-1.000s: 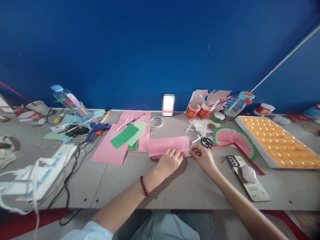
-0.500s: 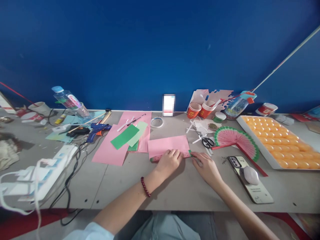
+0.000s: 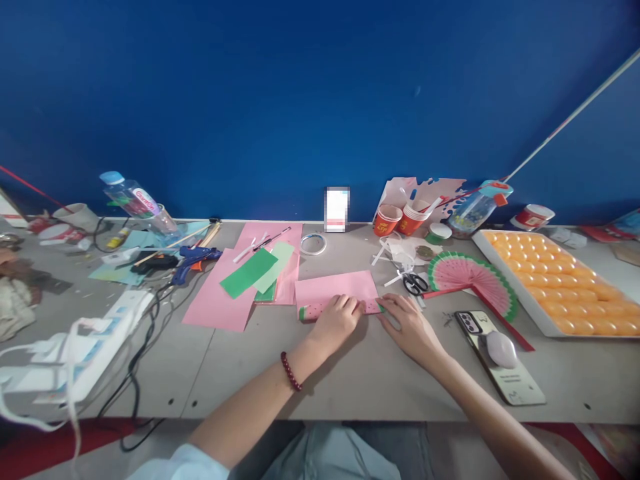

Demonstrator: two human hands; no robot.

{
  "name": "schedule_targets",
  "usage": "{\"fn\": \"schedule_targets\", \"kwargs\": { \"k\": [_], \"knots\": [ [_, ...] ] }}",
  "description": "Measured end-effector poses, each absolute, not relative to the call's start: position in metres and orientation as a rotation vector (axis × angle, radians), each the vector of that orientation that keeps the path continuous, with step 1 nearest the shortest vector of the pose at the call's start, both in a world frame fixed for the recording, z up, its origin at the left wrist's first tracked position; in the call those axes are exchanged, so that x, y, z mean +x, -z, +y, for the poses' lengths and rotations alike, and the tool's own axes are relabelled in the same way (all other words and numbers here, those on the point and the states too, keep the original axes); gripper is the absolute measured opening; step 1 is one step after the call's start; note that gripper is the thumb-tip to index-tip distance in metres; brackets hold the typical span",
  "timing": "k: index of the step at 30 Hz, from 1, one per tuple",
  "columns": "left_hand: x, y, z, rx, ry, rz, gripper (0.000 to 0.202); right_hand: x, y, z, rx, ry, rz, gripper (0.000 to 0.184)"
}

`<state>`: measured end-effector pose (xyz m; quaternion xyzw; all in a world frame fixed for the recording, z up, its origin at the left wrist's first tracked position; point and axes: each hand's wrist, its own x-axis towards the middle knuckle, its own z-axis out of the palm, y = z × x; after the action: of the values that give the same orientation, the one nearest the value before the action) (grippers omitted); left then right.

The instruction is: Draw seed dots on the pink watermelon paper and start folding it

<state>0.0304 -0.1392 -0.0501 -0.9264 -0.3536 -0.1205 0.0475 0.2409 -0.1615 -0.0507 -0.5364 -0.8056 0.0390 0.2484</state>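
A pink paper sheet [image 3: 336,290] lies on the grey table [image 3: 380,373], its near edge folded into a narrow strip with red dots and green ends. My left hand [image 3: 338,319] rests on that folded strip, fingers curled and pressing down on it. My right hand [image 3: 409,325] presses the strip's right end with its fingertips. A red bead bracelet [image 3: 291,371] circles my left wrist.
Black scissors [image 3: 413,284], a watermelon paper fan [image 3: 470,277] and a phone [image 3: 497,355] lie to the right, with a tray of orange balls [image 3: 555,283] beyond. Pink and green sheets [image 3: 249,273], a blue glue gun [image 3: 193,257], a power strip [image 3: 100,337] and cables fill the left.
Both hands stay on the folded strip; my right hand has shifted slightly along its right end. The fold looks pressed flatter.
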Motion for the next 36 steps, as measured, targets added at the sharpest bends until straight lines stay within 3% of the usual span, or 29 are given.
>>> {"fn": "schedule_targets", "kwargs": {
  "k": [7, 11, 16, 20, 23, 27, 31, 36],
  "knots": [
    [0.017, 0.041, -0.126, -2.842, 0.403, -0.796, 0.027, 0.249, 0.042, -0.126, -1.181, -0.388, -2.427, 0.038],
    [0.003, 0.032, -0.118, -2.752, 0.457, -0.800, 0.031, 0.242, 0.040, -0.129, -1.175, -0.314, -2.466, 0.035],
    [-0.012, 0.022, -0.116, -2.744, 0.437, -1.214, 0.039, 0.215, 0.032, -0.160, -1.195, -0.211, -2.479, 0.024],
    [-0.020, 0.019, -0.121, -2.897, 0.605, -1.538, 0.035, 0.187, 0.027, -0.188, -1.211, -0.294, -2.497, 0.031],
    [-0.026, 0.017, -0.123, -3.001, 0.695, -1.693, 0.047, 0.168, 0.026, -0.200, -1.073, -0.436, -2.528, 0.046],
    [-0.033, 0.010, -0.116, -3.074, 0.547, -1.845, 0.064, 0.163, 0.028, -0.188, -0.964, -0.623, -2.437, 0.039],
    [-0.037, 0.002, -0.109, -3.056, 0.335, -1.775, 0.046, 0.190, 0.030, -0.141, -1.127, -0.377, -2.225, 0.032],
    [-0.045, -0.002, -0.103, -2.959, 0.252, -1.728, 0.036, 0.236, 0.033, -0.087, -1.229, -0.200, -2.273, 0.041]
  ]
}}
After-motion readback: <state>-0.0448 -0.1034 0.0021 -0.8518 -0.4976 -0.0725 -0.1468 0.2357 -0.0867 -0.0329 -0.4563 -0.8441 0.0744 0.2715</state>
